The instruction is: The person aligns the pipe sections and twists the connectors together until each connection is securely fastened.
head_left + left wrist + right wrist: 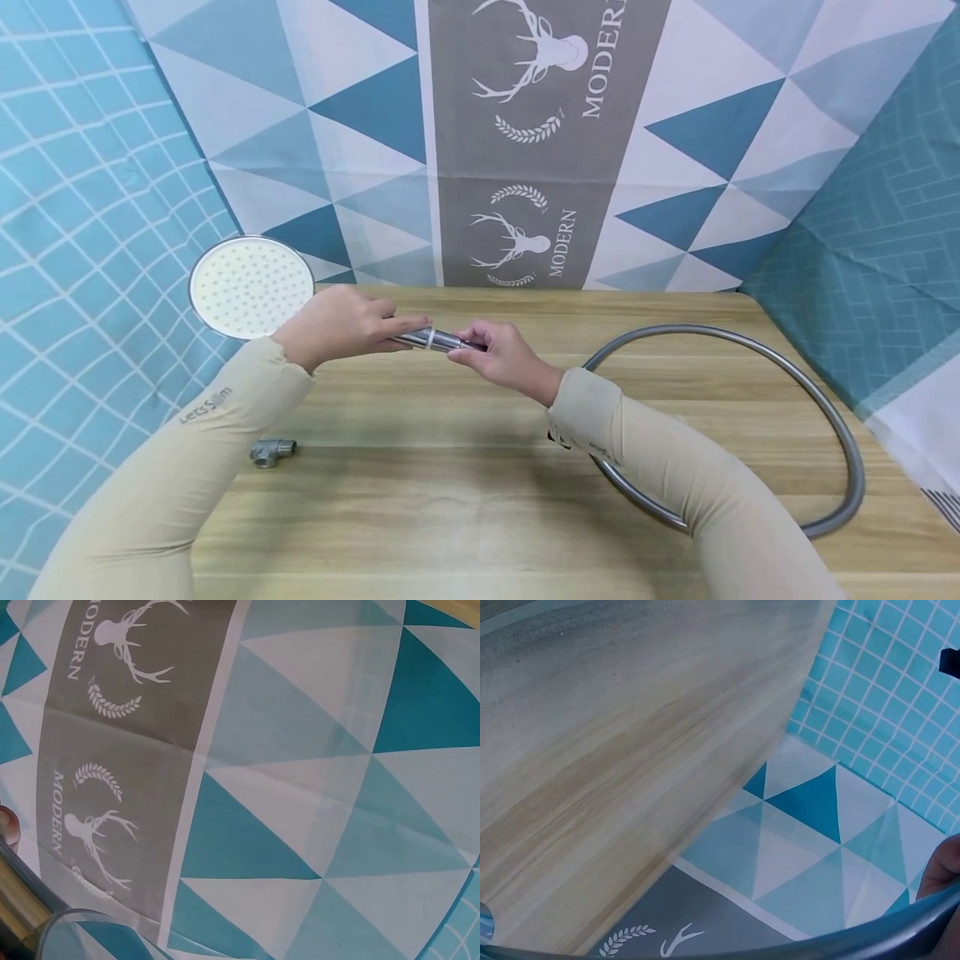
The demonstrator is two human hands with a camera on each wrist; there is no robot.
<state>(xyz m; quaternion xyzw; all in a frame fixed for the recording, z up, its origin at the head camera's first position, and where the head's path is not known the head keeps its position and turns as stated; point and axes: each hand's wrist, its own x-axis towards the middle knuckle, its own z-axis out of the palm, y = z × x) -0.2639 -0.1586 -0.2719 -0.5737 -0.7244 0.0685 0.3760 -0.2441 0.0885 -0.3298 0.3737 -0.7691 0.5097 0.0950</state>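
A round shower head (251, 286) with a white, dotted face is at the left in the head view. My left hand (341, 327) holds it by its chrome handle (408, 337). At the handle's lower end, past a pale ring, my right hand (501, 354) pinches the chrome end fitting (448, 342) between thumb and fingers. Whether the two parts are joined cannot be seen. A grey metal shower hose (813, 392) loops on the wooden board, passing under my right forearm. In the right wrist view, a fingertip (941, 866) and a shiny curved tube (855, 941) show.
A small metal tee fitting (270, 452) lies on the wooden tabletop (420, 500), near my left forearm. A patterned sheet with deer prints (525, 242) stands at the back. Blue tiled sheets (75, 275) flank the board on the left and, in teal, on the right.
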